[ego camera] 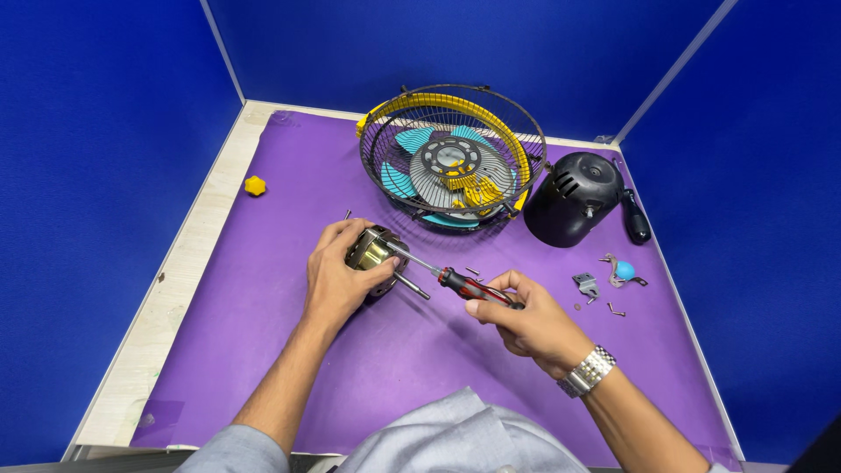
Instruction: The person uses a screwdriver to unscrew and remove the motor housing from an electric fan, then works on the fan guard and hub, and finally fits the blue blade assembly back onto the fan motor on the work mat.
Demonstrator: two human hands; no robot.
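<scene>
Blue walls enclose the purple mat [289,350] where you work. Your left hand [337,276] grips the brass-coloured motor [375,250], its shaft pointing down-right. Your right hand [526,320] is closed on the red-and-black screwdriver [460,282], whose long axis runs up-left, tip at the motor. Beyond stands the fan cage [451,158].

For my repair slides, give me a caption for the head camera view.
Left hand steadies a fan motor while right hand applies a screwdriver, fan cage behind.
</scene>
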